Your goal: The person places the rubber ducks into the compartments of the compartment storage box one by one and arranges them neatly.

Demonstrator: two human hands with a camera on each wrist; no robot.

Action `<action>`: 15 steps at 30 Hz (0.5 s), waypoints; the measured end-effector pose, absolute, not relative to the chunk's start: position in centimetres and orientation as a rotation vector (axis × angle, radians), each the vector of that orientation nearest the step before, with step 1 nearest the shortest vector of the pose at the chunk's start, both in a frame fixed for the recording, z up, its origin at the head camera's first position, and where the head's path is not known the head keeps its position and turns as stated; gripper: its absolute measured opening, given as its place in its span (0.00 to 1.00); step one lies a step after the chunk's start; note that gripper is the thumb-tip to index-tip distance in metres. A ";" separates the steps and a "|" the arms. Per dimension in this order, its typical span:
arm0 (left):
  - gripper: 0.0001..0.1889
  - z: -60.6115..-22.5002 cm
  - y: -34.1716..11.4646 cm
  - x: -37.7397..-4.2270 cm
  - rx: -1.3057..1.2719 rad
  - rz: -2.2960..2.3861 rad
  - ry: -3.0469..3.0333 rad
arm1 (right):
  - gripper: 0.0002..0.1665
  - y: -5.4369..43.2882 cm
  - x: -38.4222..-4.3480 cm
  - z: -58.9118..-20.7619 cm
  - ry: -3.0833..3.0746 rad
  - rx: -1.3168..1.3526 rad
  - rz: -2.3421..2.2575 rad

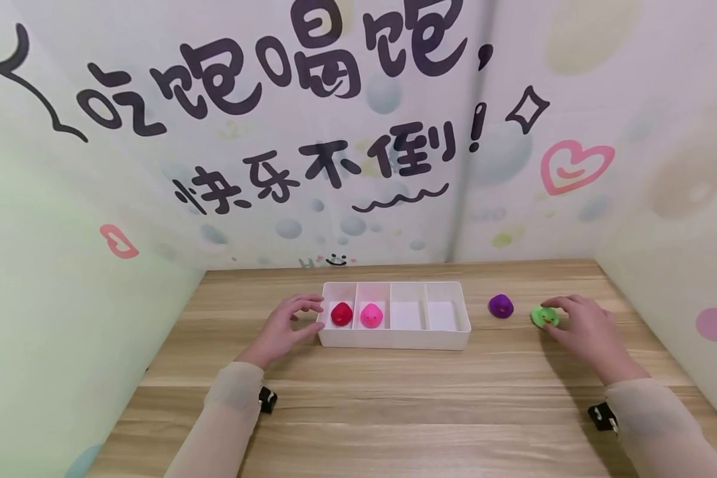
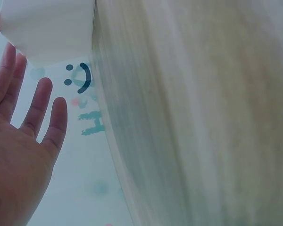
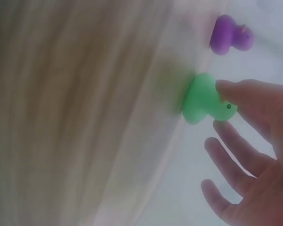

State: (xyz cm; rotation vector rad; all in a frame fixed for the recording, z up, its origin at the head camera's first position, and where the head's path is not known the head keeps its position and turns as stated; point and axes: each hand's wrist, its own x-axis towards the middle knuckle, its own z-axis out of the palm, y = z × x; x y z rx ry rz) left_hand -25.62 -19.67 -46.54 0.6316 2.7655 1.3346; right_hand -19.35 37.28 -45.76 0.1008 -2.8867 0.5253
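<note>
A white four-compartment tray [image 1: 394, 340] stands toward the back of the table. Red [image 1: 342, 315] and pink [image 1: 372, 316] rubber ducks sit in its two left compartments. At the tray's left end, my left hand [image 1: 287, 330] touches it with thumb and fingertips; the left wrist view shows the fingers mostly straight beside the tray wall [image 2: 52, 33]. Farther right, my right hand [image 1: 588, 328] pinches a green rubber duck [image 3: 200, 99] by the head between thumb and index finger, the other fingers spread. The green duck sits on the table. A purple rubber duck [image 1: 501, 306] sits between it and the tray.
The wood-grain table [image 1: 394, 405] meets a printed backdrop [image 1: 358, 226] along its far edge, with pale side walls left and right. The tray's two right compartments [image 1: 407, 313] show bare bottoms.
</note>
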 end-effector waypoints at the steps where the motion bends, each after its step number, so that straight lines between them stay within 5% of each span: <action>1: 0.15 -46.6 -19.7 -25.6 0.632 1.332 2.767 | 0.24 37.3 -19.3 -45.8 -2.890 0.099 0.524; 15: 0.15 -46.6 -19.5 -25.8 0.619 1.328 2.765 | 0.22 37.5 -19.5 -45.8 -2.894 0.110 0.564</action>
